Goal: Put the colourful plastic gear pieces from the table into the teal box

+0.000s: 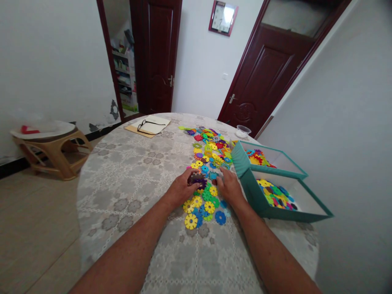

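Many colourful notched plastic discs (209, 207) lie in a long pile down the middle of the table. My left hand (182, 188) is at the pile's left side, fingers and thumb closed around several dark purple and brown discs (200, 183). On the other side of the pile, my right hand (229, 185) rests with its fingertips at the discs, next to a light blue one (213, 175); whether it grips a piece cannot be made out. Yellow, green and blue discs lie between and in front of the hands.
A teal two-part box (260, 196) holding more discs stands right of my right hand. Behind are a clear plastic bowl (243, 131) and a notebook (131, 128) with glasses (150, 132) on it. A stool (61, 159) stands left of the round table (122, 245).
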{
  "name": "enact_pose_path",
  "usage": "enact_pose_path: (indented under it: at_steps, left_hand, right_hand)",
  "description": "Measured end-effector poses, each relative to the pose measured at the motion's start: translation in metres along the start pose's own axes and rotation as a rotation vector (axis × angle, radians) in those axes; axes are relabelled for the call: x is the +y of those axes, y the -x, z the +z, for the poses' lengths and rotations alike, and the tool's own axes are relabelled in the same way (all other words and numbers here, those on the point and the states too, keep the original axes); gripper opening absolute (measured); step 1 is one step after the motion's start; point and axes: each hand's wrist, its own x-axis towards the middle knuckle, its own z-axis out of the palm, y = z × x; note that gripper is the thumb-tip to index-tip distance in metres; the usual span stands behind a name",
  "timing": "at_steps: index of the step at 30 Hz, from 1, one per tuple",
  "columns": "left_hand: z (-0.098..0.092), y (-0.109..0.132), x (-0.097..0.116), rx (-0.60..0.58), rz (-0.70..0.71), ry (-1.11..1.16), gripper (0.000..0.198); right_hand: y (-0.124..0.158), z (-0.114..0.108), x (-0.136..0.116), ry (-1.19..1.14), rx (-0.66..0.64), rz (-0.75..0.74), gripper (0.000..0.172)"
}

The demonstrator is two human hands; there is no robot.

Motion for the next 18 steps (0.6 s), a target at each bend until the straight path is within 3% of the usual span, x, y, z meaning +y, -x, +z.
enact_pose_path:
  at_steps: [4,9,14,18]
  left_hand:
    - [0.001,-0.001,-0.005,0.026,0.023,-0.118,0.024]
    - [0.003,-0.001,-0.006,0.009,0.080,-0.197,0.022]
    - [0.002,0.000,-0.007,-0.006,0.072,-0.203,0.022]
    - [0.002,0.000,-0.006,-0.004,0.095,-0.175,0.023]
  right_hand:
    - [-0.001,0.009,0.009,0.058,-0.108,0.016,0.046]
    - [-0.003,0.004,0.011,-0.115,-0.079,0.098,0.052]
    - [0.004,-0.007,0.009,-0.338,-0.076,0.132,0.027]
    - [0.012,-0.020,0.003,-0.426,-0.144,-0.003,0.023]
